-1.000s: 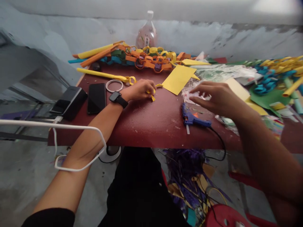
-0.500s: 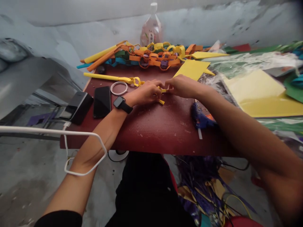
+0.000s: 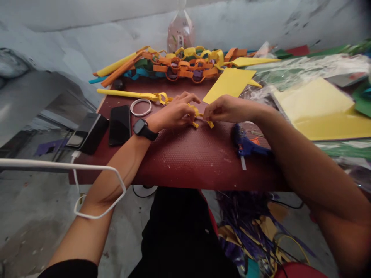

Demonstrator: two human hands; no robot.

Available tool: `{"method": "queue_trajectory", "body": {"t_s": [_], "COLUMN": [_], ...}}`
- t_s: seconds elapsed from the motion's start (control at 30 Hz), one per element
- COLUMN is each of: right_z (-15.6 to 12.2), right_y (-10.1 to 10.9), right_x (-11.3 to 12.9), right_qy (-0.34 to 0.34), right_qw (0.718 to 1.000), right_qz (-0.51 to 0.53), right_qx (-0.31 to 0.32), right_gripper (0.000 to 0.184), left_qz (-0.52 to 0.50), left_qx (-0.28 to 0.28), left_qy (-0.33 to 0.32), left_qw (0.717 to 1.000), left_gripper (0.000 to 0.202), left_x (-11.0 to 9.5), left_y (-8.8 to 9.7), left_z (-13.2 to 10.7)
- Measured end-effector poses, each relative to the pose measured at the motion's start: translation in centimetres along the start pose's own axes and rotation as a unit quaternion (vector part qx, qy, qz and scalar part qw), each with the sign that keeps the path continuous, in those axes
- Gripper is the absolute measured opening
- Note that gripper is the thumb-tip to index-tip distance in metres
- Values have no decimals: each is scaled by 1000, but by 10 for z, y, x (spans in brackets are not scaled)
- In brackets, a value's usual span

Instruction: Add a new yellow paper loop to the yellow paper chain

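Note:
Both my hands meet over the middle of a dark red table [image 3: 188, 154]. My left hand [image 3: 174, 112], with a black watch on its wrist, pinches one end of a yellow paper strip [image 3: 199, 116]. My right hand [image 3: 224, 109] is closed on the strip's other end. The strip runs back to a short yellow paper chain [image 3: 159, 97] lying behind my left hand. A blue hot glue gun [image 3: 246, 143] rests on the table just under my right forearm.
A long chain of orange, yellow and blue paper links [image 3: 185, 65] lies at the back, before a plastic bottle [image 3: 179, 33]. Yellow sheets [image 3: 315, 108] and clear wrap lie right. A black phone [image 3: 119, 124], a power bank [image 3: 87, 132] and a tape ring [image 3: 141, 107] lie left.
My right hand came from the clear wrap at the right across to my left hand and took hold of the yellow strip. The view shifted left and tilted slightly.

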State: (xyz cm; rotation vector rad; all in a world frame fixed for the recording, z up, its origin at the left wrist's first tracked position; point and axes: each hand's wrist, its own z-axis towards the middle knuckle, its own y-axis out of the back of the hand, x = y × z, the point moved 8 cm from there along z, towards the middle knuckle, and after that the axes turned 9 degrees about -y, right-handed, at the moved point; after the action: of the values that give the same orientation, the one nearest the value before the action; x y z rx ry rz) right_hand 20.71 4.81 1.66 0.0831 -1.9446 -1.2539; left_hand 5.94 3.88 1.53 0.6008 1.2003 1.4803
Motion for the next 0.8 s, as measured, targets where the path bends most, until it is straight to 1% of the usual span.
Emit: {"method": "queue_trajectory", "body": {"t_s": [0.1,0.2,0.3,0.37,0.53,0.67,0.8], "right_z": [-5,-8,-8,-8,-10,-11,-8], "right_y": [-5,-8,-10,-9,-6,-10,-15], "right_x": [6,10,12,12,19,28,29], "right_qy": [11,20,26,30,27,37,51], "right_qw": [999,998,998,999,995,992,990], "right_qz": [-14,-15,-27,-39,-89,-99,-109], "right_qx": [51,60,42,17,-46,-71,-80], "right_gripper": [25,21,22,24,15,14,13], "left_qz": [-6,-12,-18,-20,-21,-14,-8], "left_qx": [3,2,-2,-4,-5,-7,-6], "left_qy": [-3,-8,-8,-6,6,5,9], "left_qw": [1000,1000,1000,1000,1000,1000,1000], "left_gripper": [10,11,9,8,7,12,13], "left_x": [0,0,3,4,6,3,-1], "left_y": [0,-1,-3,-4,-4,-4,-3], "left_z": [-1,-1,-1,-1,-2,-1,0]}}
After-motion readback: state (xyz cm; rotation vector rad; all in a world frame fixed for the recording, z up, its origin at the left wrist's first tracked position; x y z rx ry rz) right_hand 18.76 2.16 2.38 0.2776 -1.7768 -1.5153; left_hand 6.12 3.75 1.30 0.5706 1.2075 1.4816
